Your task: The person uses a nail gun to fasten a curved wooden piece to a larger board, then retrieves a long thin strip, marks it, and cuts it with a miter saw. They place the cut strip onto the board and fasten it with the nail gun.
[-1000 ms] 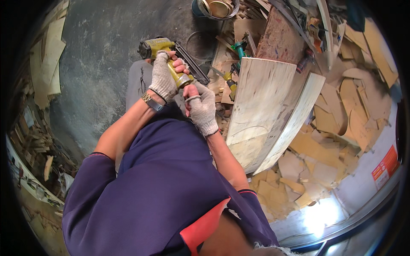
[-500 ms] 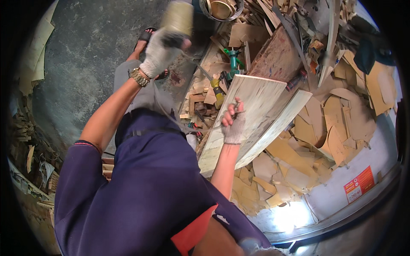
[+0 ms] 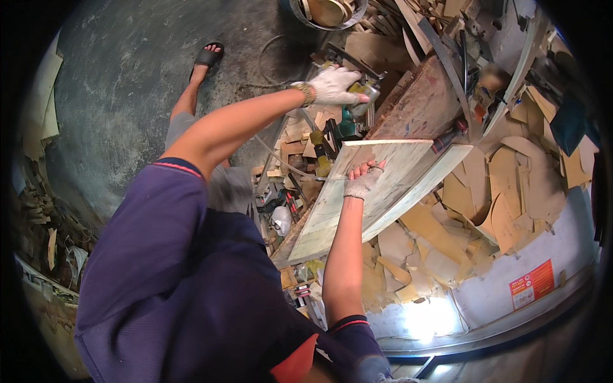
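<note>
My left hand (image 3: 335, 87), in a white glove and wearing a gold watch at the wrist, grips a yellowish rounded object (image 3: 363, 101), blurred, whose kind I cannot make out. It hovers beside a green tool (image 3: 348, 122) just past the far end of a pale wooden board (image 3: 332, 217). Over that board is my right hand (image 3: 363, 184) in a fingerless glove, fingers curled. A thin grey hose (image 3: 284, 165) reaches up to it; what its fingers close on is hidden. A second long pale board (image 3: 415, 191) lies alongside the first.
A yellow-and-black tool (image 3: 320, 153) rests left of the boards among wood scraps. Brown offcut panels (image 3: 504, 191) pile up at the right. At the top stands a round bucket (image 3: 325, 25) of wood pieces. A stained timber plank (image 3: 412, 96) slants behind the boards.
My left hand has swung from over the floor at upper left rightward and down to the green tool, with the yellowish object. My right hand stays over the board. My torso has shifted.
</note>
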Demonstrator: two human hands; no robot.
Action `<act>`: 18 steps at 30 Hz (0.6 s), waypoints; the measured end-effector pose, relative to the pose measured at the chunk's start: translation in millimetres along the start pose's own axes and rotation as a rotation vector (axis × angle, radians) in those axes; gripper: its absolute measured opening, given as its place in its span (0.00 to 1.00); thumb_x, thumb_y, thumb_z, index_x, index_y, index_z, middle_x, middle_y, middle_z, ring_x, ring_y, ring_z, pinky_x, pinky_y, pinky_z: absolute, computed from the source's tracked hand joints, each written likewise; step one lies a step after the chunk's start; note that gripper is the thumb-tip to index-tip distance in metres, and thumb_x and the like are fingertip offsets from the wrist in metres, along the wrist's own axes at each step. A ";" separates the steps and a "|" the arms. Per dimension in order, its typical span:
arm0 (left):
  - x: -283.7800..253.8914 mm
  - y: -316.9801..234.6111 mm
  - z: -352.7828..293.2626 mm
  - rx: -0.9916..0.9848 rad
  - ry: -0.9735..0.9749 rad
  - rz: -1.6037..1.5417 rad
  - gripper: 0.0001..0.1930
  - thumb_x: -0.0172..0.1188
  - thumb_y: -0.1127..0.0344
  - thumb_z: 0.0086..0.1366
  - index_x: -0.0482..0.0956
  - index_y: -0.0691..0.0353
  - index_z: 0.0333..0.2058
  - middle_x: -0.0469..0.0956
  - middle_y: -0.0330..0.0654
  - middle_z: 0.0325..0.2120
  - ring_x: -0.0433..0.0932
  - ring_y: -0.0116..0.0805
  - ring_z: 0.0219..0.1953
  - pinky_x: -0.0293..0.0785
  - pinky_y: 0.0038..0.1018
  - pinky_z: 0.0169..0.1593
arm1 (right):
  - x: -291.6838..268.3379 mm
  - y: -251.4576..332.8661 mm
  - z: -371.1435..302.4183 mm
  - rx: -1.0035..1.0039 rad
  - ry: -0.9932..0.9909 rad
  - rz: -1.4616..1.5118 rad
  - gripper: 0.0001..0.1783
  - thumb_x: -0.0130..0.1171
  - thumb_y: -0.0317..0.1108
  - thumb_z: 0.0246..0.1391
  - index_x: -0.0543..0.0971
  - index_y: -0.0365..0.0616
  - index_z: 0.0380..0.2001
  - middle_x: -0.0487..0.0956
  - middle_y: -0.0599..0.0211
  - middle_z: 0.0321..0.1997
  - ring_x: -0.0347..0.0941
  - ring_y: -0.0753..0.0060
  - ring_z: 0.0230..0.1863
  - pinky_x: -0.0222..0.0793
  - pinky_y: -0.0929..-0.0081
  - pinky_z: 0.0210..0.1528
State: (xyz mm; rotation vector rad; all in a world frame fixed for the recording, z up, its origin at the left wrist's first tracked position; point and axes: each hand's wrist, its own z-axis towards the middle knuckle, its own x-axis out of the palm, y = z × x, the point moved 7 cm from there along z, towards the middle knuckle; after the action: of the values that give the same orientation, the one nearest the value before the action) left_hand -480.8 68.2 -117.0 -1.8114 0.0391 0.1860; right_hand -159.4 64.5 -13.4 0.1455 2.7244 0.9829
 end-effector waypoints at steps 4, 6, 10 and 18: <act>29.7 -14.0 55.4 0.016 0.042 0.038 0.44 0.48 0.24 0.63 0.75 0.66 0.53 0.78 0.63 0.42 0.75 0.61 0.52 0.69 0.48 0.57 | 2.6 0.8 -9.5 -0.048 -0.116 -0.053 0.29 0.47 0.68 0.65 0.72 0.55 0.27 0.59 0.77 0.10 0.49 0.75 0.06 0.48 0.72 0.07; 39.1 -15.8 76.2 0.003 0.081 -0.008 0.43 0.44 0.24 0.65 0.75 0.65 0.52 0.79 0.64 0.42 0.75 0.62 0.52 0.69 0.48 0.58 | 7.1 0.7 -13.6 -0.080 -0.129 -0.087 0.28 0.48 0.68 0.65 0.71 0.55 0.27 0.58 0.77 0.10 0.49 0.76 0.06 0.47 0.72 0.06; 56.3 -11.3 101.8 0.048 0.097 0.099 0.35 0.43 0.33 0.72 0.73 0.64 0.52 0.78 0.61 0.45 0.75 0.59 0.54 0.69 0.47 0.59 | 14.3 -2.3 -18.9 -0.097 -0.137 -0.107 0.27 0.50 0.66 0.65 0.69 0.55 0.27 0.56 0.78 0.11 0.49 0.77 0.07 0.46 0.73 0.07; 71.9 19.3 129.6 0.189 -0.016 0.229 0.27 0.49 0.48 0.70 0.76 0.65 0.54 0.77 0.57 0.55 0.72 0.55 0.60 0.67 0.41 0.64 | 22.5 -8.7 -19.5 -0.155 -0.171 -0.089 0.23 0.55 0.60 0.64 0.67 0.56 0.26 0.57 0.80 0.12 0.50 0.79 0.08 0.45 0.74 0.07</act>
State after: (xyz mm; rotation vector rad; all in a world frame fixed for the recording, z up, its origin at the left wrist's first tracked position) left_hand -426.0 193.9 -176.6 -1.6143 0.2453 0.3479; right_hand -186.2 49.7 -8.7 0.0760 2.4680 1.0975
